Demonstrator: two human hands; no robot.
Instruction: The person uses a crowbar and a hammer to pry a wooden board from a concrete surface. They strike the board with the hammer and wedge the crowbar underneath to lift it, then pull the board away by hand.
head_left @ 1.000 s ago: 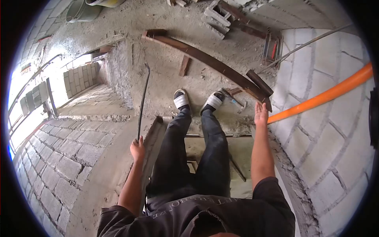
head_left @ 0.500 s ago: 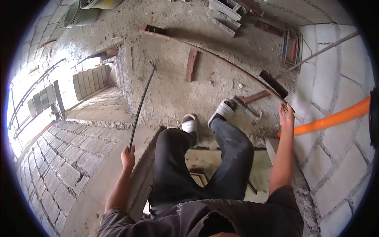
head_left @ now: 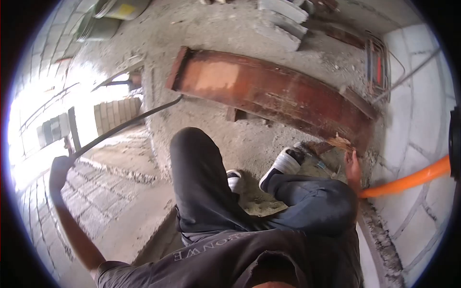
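My left hand (head_left: 61, 172), out at the far left, is closed around a long dark crowbar (head_left: 126, 126). The bar's far end touches or sits just by the near left edge of a wide reddish-brown wooden board (head_left: 269, 93). This board shows its broad face, scuffed and with a pale patch at the left. At its near right corner the wood is splintered, and there my right hand (head_left: 353, 168) grips the edge, its fingers partly hidden. A hammer (head_left: 319, 162) lies on the ground between my foot and that hand.
Concrete blocks (head_left: 283, 24) lie at the back, with buckets (head_left: 120, 8) at the upper left. An orange pipe (head_left: 408, 176) reaches in by the block wall (head_left: 403, 110) at the right. Bent metal rods (head_left: 378, 65) lean near that wall. A drop-off opens at the left.
The board has turned from edge-on to showing its broad face. My left hand has swung left and up, bringing the crowbar lower in angle. My right hand has dropped slightly, still at the board's end.
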